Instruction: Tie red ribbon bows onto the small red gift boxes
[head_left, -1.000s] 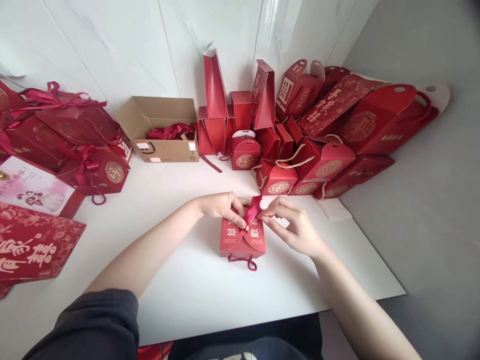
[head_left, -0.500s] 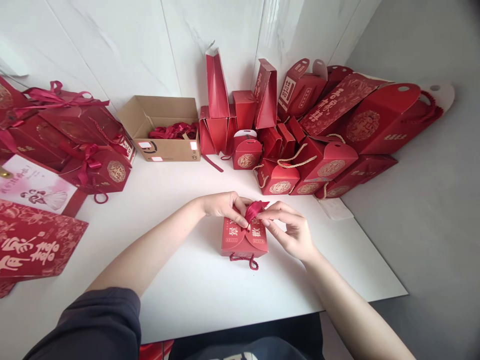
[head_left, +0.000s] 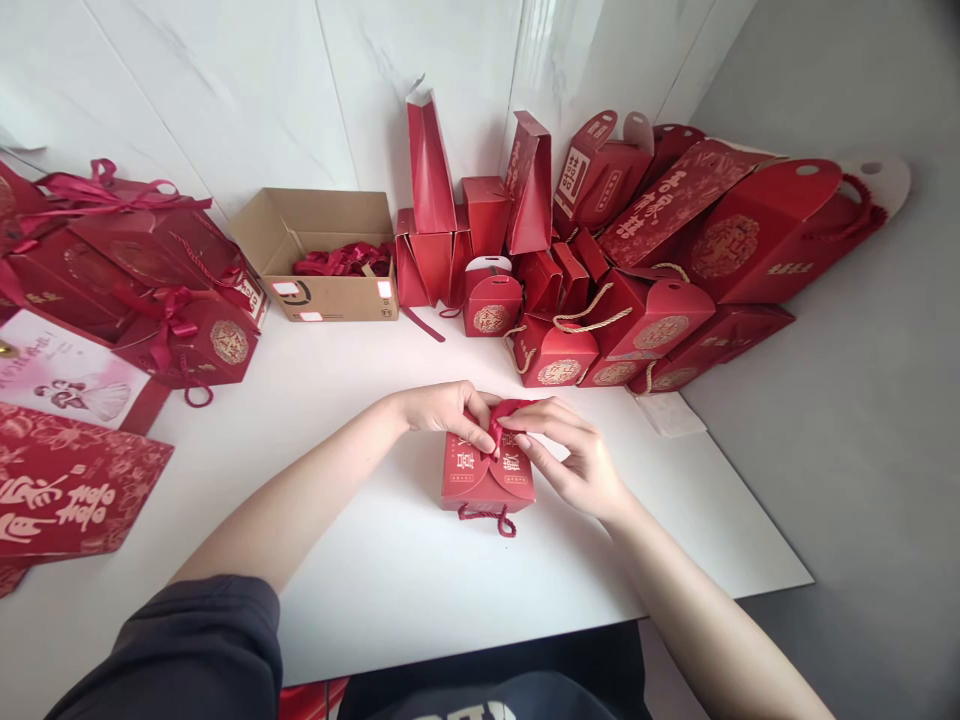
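Observation:
A small red gift box [head_left: 480, 488] with pale printed characters sits on the white table in front of me. A dark red cord handle [head_left: 491, 518] hangs at its near side. On its top lies a crimson ribbon [head_left: 498, 430]. My left hand [head_left: 454, 412] is closed, thumb and fingers pinching the ribbon near the middle of the lid. From the right, my right hand [head_left: 574, 455] has its fingertips on the upper part of the ribbon, the thumb a little below them. Fingers cover part of the lid and ribbon.
An open cardboard box [head_left: 330, 298] with crimson ribbons stands at the back. Red boxes [head_left: 559, 350] with rope handles are stacked at the back right. Ribboned red boxes [head_left: 214, 345] and a red printed bag [head_left: 75, 490] are on the left. A grey wall borders the right side.
My right hand's fingers have moved left over the ribbon, and its raised loose end has folded down under them. My left hand keeps its pinch. The box stays in place.

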